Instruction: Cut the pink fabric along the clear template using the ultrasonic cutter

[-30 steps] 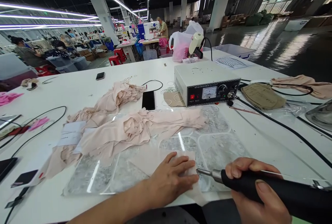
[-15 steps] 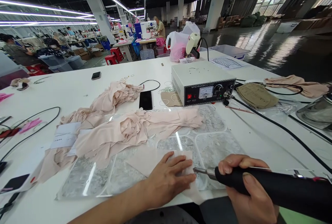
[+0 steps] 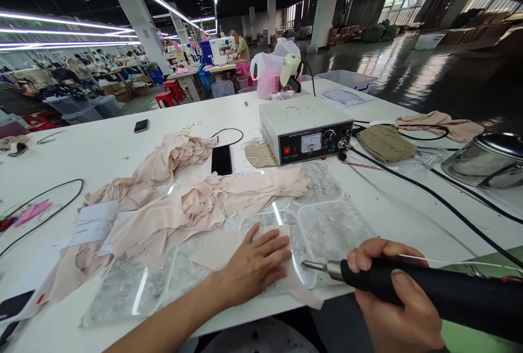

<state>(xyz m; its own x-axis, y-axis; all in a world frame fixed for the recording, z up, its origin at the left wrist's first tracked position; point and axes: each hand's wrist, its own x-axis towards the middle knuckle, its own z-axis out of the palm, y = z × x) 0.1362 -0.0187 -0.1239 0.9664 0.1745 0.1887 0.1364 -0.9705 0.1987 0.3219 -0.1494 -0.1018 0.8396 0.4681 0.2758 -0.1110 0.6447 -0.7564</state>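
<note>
My left hand (image 3: 257, 263) lies flat with fingers spread on a thin beige fabric piece (image 3: 214, 249). The piece rests on a clear, grey-patterned plastic sheet (image 3: 333, 233), and one strip of it hangs over the table's near edge. In my right hand (image 3: 402, 306) is a black handheld ultrasonic cutter (image 3: 457, 298), fingers and thumb wrapped round its body. Its metal tip points left, just right of the fabric's edge; whether it touches the sheet I cannot tell. Beyond my left hand lies a heap of beige fabric pieces (image 3: 167, 225).
A control box (image 3: 306, 138) with a dial stands behind the sheet, its black cable (image 3: 425, 185) running right. A phone (image 3: 222, 159) lies beside it. Brown templates (image 3: 386, 144) and a metal container (image 3: 486, 162) are on the right. A person (image 3: 242, 48) sits at a sewing machine farther back.
A gap has opened between my left fingers and the cutter's tip, which now sits beyond the fabric's edge. More fabric shows right of my hand. The camera view has shifted.
</note>
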